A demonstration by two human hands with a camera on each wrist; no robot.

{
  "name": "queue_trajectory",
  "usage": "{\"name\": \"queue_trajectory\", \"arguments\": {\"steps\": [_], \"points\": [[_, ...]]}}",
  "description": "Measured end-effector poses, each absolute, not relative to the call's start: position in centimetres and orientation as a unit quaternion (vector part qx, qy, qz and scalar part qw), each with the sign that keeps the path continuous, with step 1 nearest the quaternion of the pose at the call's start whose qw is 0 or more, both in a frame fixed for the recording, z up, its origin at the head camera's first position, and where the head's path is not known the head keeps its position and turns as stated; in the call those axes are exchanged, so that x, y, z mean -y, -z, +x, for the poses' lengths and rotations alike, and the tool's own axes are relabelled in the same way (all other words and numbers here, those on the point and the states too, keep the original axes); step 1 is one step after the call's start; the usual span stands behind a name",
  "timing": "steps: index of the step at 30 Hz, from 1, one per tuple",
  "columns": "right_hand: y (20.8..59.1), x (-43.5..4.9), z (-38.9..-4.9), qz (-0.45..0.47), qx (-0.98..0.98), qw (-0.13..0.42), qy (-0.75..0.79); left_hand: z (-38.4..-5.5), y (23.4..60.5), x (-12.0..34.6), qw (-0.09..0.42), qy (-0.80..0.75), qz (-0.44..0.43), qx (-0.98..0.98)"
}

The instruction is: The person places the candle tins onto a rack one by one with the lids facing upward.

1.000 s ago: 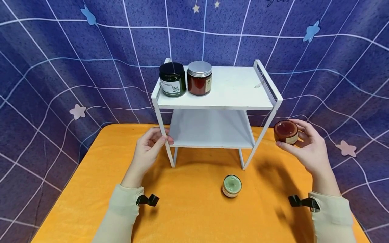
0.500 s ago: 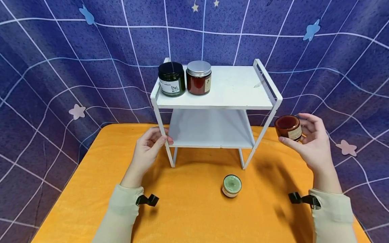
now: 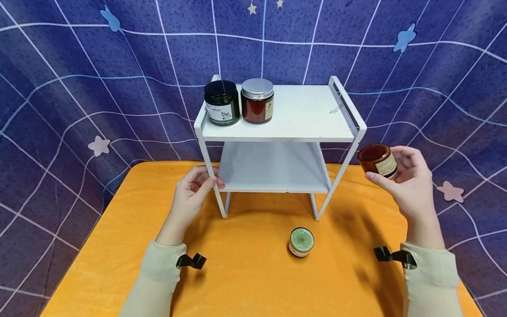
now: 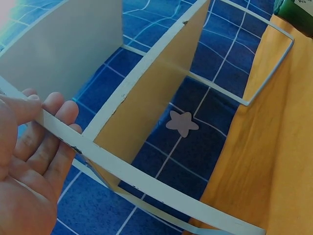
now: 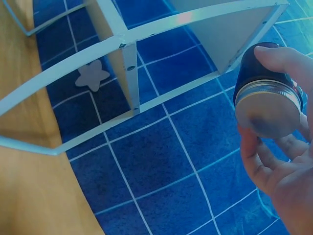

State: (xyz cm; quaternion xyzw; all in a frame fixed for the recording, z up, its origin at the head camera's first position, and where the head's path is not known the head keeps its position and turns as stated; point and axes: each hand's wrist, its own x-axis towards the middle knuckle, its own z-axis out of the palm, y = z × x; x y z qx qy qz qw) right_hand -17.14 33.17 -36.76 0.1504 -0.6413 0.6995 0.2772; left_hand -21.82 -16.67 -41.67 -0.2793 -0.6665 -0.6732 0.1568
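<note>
A two-tier white shelf stands on the orange cloth. My left hand pinches its front left leg, thumb in front and fingers behind, as the left wrist view confirms. Off the shelf's right side, my right hand holds an amber candle jar in the air, thumb and fingers around it. The jar is tilted, its glossy glass end toward the head camera and its silver lid visible in the right wrist view. On the top tier stand a dark green candle jar and a silver-lidded amber candle jar, side by side.
A small green candle jar sits on the orange cloth before the shelf's right front leg. Behind everything hangs a blue curtain with a white grid and stars. Raised side rails edge the top tier.
My right hand has risen slightly and moved a little right, tilting the amber candle jar so its label shows more. The left hand keeps its hold on the shelf leg.
</note>
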Motion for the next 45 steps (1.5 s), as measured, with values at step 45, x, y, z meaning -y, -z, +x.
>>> {"name": "queue_trajectory", "arguments": {"steps": [45], "points": [[35.2, -32.7, -17.4, 0.164, 0.578, 0.271, -0.752, -21.8, 41.7, 16.6, 0.164, 0.666, -0.279, 0.672]]}}
